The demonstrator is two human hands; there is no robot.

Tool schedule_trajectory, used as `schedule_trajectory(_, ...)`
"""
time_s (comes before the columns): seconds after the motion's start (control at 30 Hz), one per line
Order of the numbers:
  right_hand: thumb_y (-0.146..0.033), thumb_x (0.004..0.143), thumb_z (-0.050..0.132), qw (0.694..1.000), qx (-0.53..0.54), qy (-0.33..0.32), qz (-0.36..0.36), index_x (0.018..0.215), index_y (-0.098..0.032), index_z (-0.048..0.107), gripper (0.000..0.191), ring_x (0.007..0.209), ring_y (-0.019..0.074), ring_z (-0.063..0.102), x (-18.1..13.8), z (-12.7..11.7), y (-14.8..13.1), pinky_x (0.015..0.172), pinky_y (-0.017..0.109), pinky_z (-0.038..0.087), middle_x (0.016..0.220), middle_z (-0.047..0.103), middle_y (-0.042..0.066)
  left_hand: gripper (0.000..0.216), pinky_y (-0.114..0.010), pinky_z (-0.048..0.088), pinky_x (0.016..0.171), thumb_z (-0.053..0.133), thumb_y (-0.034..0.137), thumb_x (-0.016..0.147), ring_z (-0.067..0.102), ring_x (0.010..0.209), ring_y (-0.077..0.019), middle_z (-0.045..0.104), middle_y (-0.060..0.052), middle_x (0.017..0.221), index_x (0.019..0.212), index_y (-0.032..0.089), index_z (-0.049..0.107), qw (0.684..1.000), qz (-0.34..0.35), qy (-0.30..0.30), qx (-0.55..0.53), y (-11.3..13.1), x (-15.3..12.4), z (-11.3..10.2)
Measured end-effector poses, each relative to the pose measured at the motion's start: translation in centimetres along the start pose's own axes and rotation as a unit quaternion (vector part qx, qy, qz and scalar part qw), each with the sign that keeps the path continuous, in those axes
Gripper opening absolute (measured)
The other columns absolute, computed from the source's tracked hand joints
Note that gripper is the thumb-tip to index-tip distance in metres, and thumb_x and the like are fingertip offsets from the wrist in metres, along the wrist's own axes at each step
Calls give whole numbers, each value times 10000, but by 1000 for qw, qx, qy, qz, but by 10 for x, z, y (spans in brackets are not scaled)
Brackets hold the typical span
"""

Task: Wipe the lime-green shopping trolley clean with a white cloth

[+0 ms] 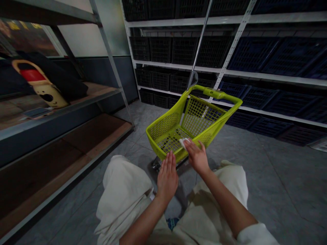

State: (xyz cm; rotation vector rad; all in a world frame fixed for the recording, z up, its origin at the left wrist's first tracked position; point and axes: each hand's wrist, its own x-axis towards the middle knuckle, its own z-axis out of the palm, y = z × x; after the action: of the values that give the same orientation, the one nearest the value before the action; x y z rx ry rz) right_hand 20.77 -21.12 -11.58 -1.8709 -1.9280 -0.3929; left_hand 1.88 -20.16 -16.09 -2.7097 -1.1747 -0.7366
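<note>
In the head view, the green cart [217,124] stands on the grey floor [268,190], between the foot of the white rack [236,39] and the person's knees, its handle bar [212,92] at the far end. The left hand [168,177] is unclenched, fingers straight and together at the near corner of the basket rim; whether the fingertips touch it I cannot tell. The right hand [196,157] grasps a small white cloth [184,142] at its fingertips, over the near right edge of the rim. The cart looks like stiff, light moulded plastic, smooth and perhaps a little slippery, unlikely to break; on its low undercarriage it may roll if pushed, so the thick rim or handle bar seems the best hold. The cloth should be soft and weightless, best pinched in a fold. The basket is a lattice container, its mesh floor showing between the walls, and a metal pole [201,37] rises behind its handle end. Black crates [160,49] fill the left bays of the rack and blue crates [258,54] the right; their contents are too dark to tell. On the wooden shelf [102,89] at left, a cream container with a red upper part [49,95] stands near the front edge, its inside hidden, with a dark bundle [61,75] behind.
</note>
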Motion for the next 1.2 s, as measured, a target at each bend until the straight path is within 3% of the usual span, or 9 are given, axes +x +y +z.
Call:
schedule_trajectory(0.1, -43, 814, 429, 997, -35, 27, 62, 1440, -230, 494, 657, 1411, 203, 449, 8, -5, 34, 1220, 473, 138, 1446, 589, 55, 846, -423, 308, 1207, 441, 103, 884, 185, 1534, -264, 192, -176, 1647, 1581, 55, -36, 1000, 1, 2, 0, 1, 1, 0)
schedule_trajectory(0.23, -53, 829, 426, 995, -48, 40, 74, 1442, -214, 495, 637, 1397, 218, 460, 8, -2, 37, 1222, 465, 153, 1430, 601, 66, 832, -409, 308, 1208, 429, 96, 889, 210, 1528, -253, 198, -169, 1647, 1584, 69, -28, 1000, -2, 10, 4, 0, -1, 1)
schedule_trajectory(0.53, -66, 857, 439, 992, -23, 73, 102, 1451, -252, 483, 624, 1378, 221, 478, -2, 1, -2, 1216, 466, 114, 1401, 625, 63, 847, -439, 331, 1202, 446, 119, 904, 197, 1531, -266, 209, -170, 1644, 1581, 79, -63, 1000, -16, 18, 10, -9, -10, 3)
schedule_trajectory(0.7, -77, 883, 442, 999, 32, 39, 18, 1471, -250, 457, 613, 1400, 195, 452, -8, 13, -59, 1230, 442, 51, 1417, 614, 58, 856, -442, 328, 1206, 443, 124, 906, 223, 1524, -267, 242, -177, 1634, 1580, 82, -83, 999, -32, 23, 1, -10, -7, 3)
schedule_trajectory(0.77, -89, 892, 443, 999, 41, 23, -16, 1470, -254, 458, 601, 1412, 186, 439, -9, 17, -67, 1234, 439, 45, 1432, 602, 50, 852, -444, 319, 1211, 447, 137, 910, 227, 1523, -267, 244, -170, 1636, 1583, 91, -74, 999, -28, 23, -1, -12, -7, 3)
schedule_trajectory(0.9, -77, 877, 434, 999, 27, 15, -22, 1491, -271, 431, 644, 1412, 192, 447, -10, 10, -34, 1231, 474, 44, 1444, 591, 62, 835, -443, 314, 1211, 428, 128, 907, 224, 1524, -261, 219, -164, 1644, 1587, 103, -56, 1000, -18, 23, -2, -15, -7, 4)
schedule_trajectory(1.03, -63, 854, 415, 993, -15, 69, 94, 1478, -280, 446, 662, 1421, 210, 445, -10, -2, 15, 1212, 497, 106, 1446, 589, 56, 829, -442, 328, 1201, 418, 117, 908, 220, 1524, -264, 215, -171, 1644, 1586, 104, -58, 999, -20, 26, -4, -13, -5, 5)
schedule_trajectory(1.13, -61, 847, 419, 986, -22, 91, 138, 1478, -270, 445, 665, 1420, 228, 446, -11, -2, 9, 1206, 504, 116, 1445, 589, 69, 840, -438, 327, 1202, 437, 120, 907, 217, 1525, -273, 222, -184, 1640, 1584, 86, -59, 999, -20, 24, -8, -8, -4, 5)
schedule_trajectory(1.2, -58, 847, 424, 992, -6, 72, 108, 1493, -256, 426, 675, 1431, 223, 430, -14, 4, -14, 1214, 495, 93, 1452, 581, 81, 853, -441, 327, 1203, 446, 113, 899, 219, 1524, -279, 230, -191, 1637, 1582, 75, -63, 999, -22, 22, -9, -5, -4, 5)
